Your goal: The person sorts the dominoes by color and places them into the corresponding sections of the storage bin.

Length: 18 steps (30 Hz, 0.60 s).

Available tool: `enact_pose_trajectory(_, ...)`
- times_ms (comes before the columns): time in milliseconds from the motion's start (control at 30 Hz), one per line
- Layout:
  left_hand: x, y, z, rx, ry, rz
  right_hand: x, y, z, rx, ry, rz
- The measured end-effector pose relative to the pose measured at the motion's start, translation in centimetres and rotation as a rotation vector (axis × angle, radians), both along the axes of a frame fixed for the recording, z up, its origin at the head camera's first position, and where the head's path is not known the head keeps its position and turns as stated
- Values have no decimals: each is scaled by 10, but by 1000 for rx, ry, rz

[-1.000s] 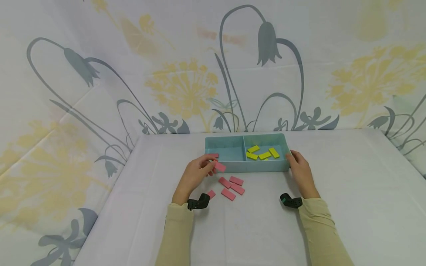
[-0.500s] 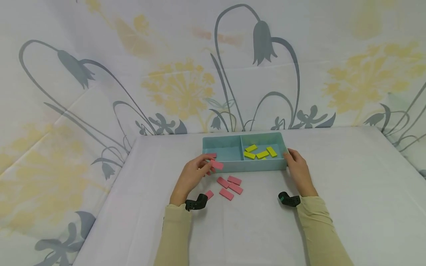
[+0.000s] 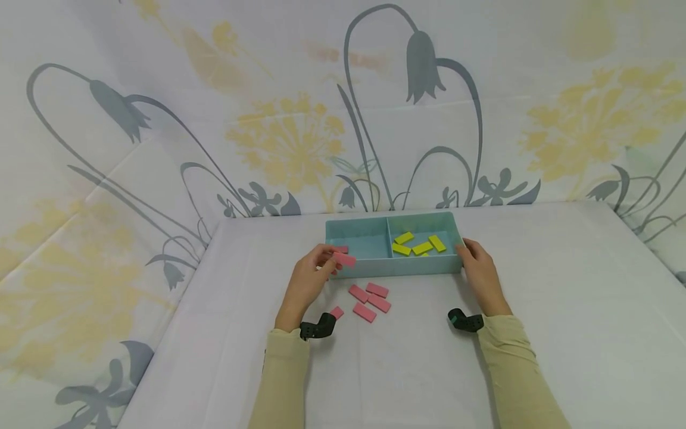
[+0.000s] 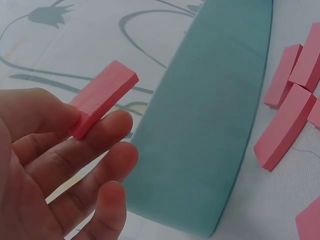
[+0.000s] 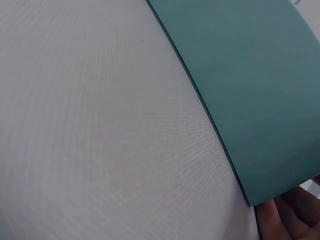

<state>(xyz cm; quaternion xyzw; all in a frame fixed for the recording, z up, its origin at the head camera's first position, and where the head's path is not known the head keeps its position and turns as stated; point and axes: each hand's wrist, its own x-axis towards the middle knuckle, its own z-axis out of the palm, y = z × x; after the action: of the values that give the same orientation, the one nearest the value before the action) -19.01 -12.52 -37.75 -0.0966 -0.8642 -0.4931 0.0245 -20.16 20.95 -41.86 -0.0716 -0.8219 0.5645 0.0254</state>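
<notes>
Between thumb and fingers my left hand [image 3: 309, 280] pinches a pink block [image 4: 102, 97], held at the front left corner of a blue-green two-part box [image 3: 407, 267]. One pink block [image 3: 340, 249] lies in the box's left compartment, partly hidden by the hand. Several yellow blocks [image 3: 422, 248] lie in the right compartment. My right hand [image 3: 484, 277] grips the box's right end, its thumb at the rim; in the right wrist view only some fingers [image 5: 272, 220] show past the corner. Several loose pink blocks [image 3: 365, 312] lie on the cloth before the box.
A white cloth [image 3: 407, 369] covers the table. Behind it hangs a flower-patterned cloth [image 3: 386, 119]. Black wrist cameras [image 3: 318, 326] sit on both wrists. One loose pink block [image 3: 336, 312] is partly covered by the left one.
My left hand has raised the pink block slightly, up toward the rim of the left compartment. My right hand stays on the box. The head view has shifted a little.
</notes>
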Motion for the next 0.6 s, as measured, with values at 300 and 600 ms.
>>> enact_pose_trajectory(300, 0, 1, 0, 19, -6, -26, 1, 0, 2, -7, -1, 2)
enact_pose_trajectory(600, 0, 3, 1, 91, -47, -23, 0, 0, 0, 20, -8, -1)
